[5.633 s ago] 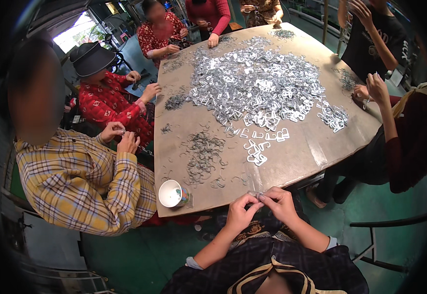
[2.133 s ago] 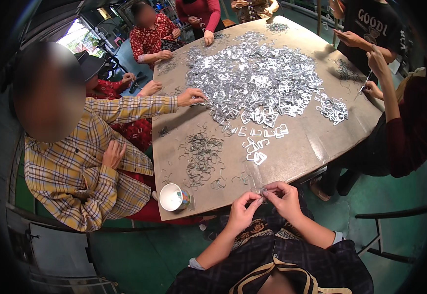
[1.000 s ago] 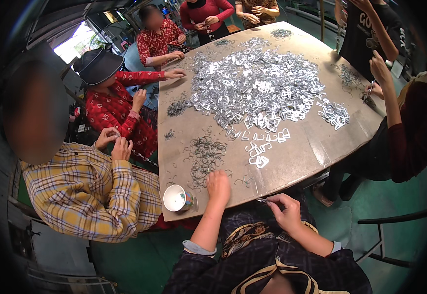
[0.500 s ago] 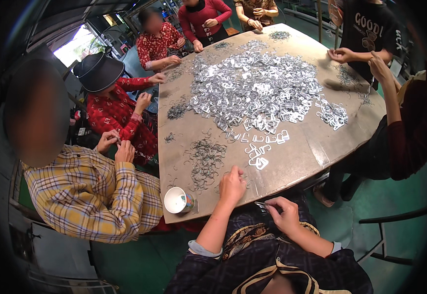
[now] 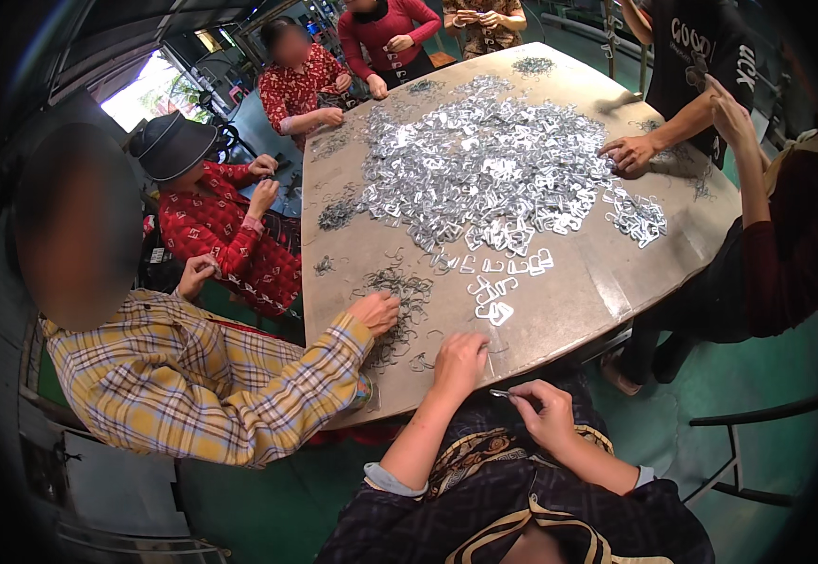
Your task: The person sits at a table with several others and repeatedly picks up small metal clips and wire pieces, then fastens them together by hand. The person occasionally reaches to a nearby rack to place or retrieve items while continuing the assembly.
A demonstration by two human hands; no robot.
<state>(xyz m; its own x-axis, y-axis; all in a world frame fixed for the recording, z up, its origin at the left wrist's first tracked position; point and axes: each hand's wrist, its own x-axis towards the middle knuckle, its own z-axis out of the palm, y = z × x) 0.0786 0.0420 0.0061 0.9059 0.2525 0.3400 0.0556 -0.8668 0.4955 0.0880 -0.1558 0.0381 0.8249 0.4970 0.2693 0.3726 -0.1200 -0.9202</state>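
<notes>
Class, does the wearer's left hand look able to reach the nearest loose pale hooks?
Probably yes: the left hand is close to the pale hooks on the brown tabletop, and no co-worker's hand lies between them.

Shiny, metallic-looking hooks (image 5: 493,169) glint at center on a smooth, faintly glossy table (image 5: 568,305); wire-like pieces (image 5: 409,287) look duller, left of center; the plaid shirt (image 5: 146,376), lower left, is matt cloth.

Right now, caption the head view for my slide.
Left hand at the near edge of the table, right hand pinching a small metallic piece, a wide heap of silvery clips beyond.
</notes>
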